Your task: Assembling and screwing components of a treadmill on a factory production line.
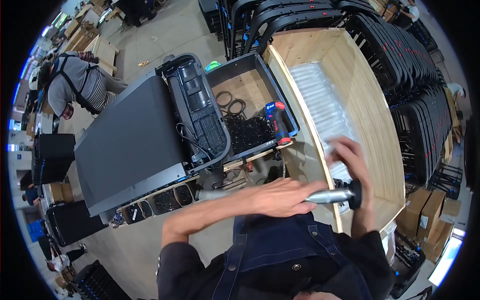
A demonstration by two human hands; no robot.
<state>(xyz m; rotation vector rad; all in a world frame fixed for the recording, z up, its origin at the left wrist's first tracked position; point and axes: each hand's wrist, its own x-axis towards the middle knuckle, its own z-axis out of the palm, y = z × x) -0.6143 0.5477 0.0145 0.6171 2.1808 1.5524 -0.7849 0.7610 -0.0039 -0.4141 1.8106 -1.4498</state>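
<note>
Left hand [280,196] fingers closed round silver metal rod with black round end [334,195], lying crosswise, black end pointing right; right hand [351,156] blurred, grip unclear.

Bright even light, blurred hands, fisheye-bent edges

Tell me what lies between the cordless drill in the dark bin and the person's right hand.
In the head view, the wooden crate's near side board and part of its clear plastic-wrapped bundle lie between the cordless drill and the right hand.
</note>
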